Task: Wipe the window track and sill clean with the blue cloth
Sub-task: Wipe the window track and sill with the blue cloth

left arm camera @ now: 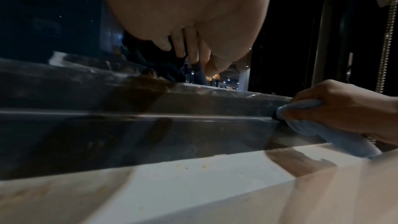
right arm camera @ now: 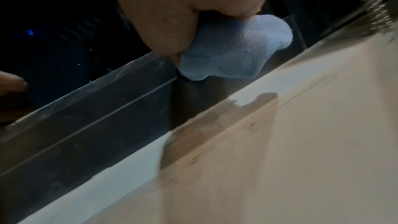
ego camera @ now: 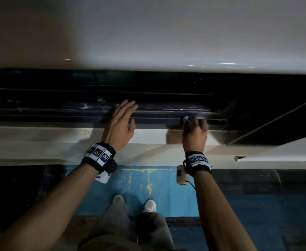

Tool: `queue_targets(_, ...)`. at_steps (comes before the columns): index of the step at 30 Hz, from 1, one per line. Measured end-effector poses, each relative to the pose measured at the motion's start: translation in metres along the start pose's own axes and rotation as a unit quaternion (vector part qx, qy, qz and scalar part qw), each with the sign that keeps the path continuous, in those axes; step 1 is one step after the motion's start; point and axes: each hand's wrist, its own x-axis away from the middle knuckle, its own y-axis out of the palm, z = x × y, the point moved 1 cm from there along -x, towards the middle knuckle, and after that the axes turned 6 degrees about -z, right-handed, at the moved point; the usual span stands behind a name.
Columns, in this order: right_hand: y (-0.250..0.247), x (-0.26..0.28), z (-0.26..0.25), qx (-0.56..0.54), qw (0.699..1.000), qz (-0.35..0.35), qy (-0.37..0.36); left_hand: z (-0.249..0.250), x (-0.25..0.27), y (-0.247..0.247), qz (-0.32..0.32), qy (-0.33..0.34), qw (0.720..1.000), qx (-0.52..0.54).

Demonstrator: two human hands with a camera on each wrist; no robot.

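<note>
A dark metal window track (ego camera: pixel 58 113) runs left to right above the white sill (ego camera: pixel 39 136). My right hand (ego camera: pixel 194 129) grips the bunched blue cloth (right arm camera: pixel 232 54) and holds it against the track's near rail (left arm camera: pixel 193 118); the cloth (left arm camera: pixel 323 125) bulges from under the curled fingers. In the head view only a pale bit of cloth (ego camera: pixel 186 119) shows. My left hand (ego camera: pixel 121 120) rests flat on the track to the left, fingers straight, holding nothing.
A beaded blind chain (ego camera: pixel 275 120) hangs at the right beside a dark window frame (ego camera: pixel 248 113). A white blind's bottom rail (ego camera: pixel 275 158) juts in at right. Yellowish specks (ego camera: pixel 84 132) mark the sill. Below is a blue wall strip (ego camera: pixel 148 187) and my shoes.
</note>
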Motion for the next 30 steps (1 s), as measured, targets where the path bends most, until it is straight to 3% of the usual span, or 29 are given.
queue_targets(4, 0.028, 0.011, -0.039, -0.014, 1.0, 0.016, -0.002, -0.021, 0.005, -0.036, 0.053, -0.03, 0.998, -0.027)
queue_targets(8, 0.076, 0.035, -0.095, -0.028, 0.997, -0.036, -0.06, -0.054, 0.006, -0.062, 0.06, -0.086, 0.992, -0.065)
queue_targets(12, 0.119, 0.038, -0.112, 0.075, 0.98, -0.1, -0.157, -0.093, 0.007, -0.073, 0.01, -0.15, 0.982, -0.11)
queue_targets(17, 0.114, 0.057, -0.146, -0.03, 0.997, -0.007, -0.065, -0.129, 0.016, -0.077, -0.062, -0.175, 0.982, -0.033)
queue_targets(19, 0.128, 0.068, -0.181, -0.08, 0.996, -0.016, -0.044, -0.132, 0.016, -0.081, -0.06, -0.167, 0.984, -0.009)
queue_targets(22, 0.161, 0.081, -0.222, -0.079, 0.992, -0.062, -0.082, -0.134, 0.014, -0.087, -0.075, -0.166, 0.983, 0.015)
queue_targets(25, 0.173, 0.077, -0.219, -0.011, 0.985, -0.098, -0.14, -0.142, 0.015, -0.09, -0.087, -0.155, 0.984, 0.021)
queue_targets(30, 0.139, 0.072, -0.189, -0.041, 0.998, -0.011, -0.049, -0.15, 0.02, -0.089, -0.098, -0.131, 0.986, 0.033)
